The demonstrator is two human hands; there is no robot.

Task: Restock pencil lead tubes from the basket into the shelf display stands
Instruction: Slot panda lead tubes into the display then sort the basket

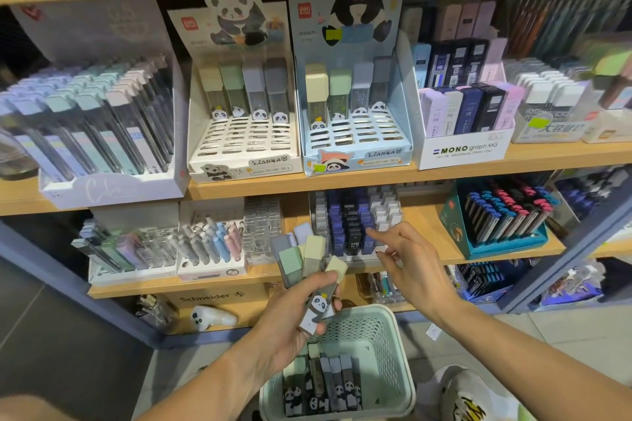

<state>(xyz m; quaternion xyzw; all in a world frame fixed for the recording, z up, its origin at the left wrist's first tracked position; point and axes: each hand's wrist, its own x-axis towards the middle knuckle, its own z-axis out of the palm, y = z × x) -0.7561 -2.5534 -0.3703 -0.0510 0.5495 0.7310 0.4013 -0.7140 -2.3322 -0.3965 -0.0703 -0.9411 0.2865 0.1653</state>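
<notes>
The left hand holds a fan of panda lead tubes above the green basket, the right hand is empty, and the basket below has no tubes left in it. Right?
Not quite. The head view shows the basket still holds several tubes. The rest stands: the left hand grips a fan of tubes, and the right hand is empty.

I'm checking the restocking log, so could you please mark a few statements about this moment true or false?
1. The left hand grips a fan of panda lead tubes. True.
2. The right hand holds a tube. False: it is open and holds nothing.
3. The green basket is out of tubes. False: several lie in it.
4. The blue display stand has open slots in its front rows. True.
5. The white display stand is full. False: only its back row holds tubes.
</notes>
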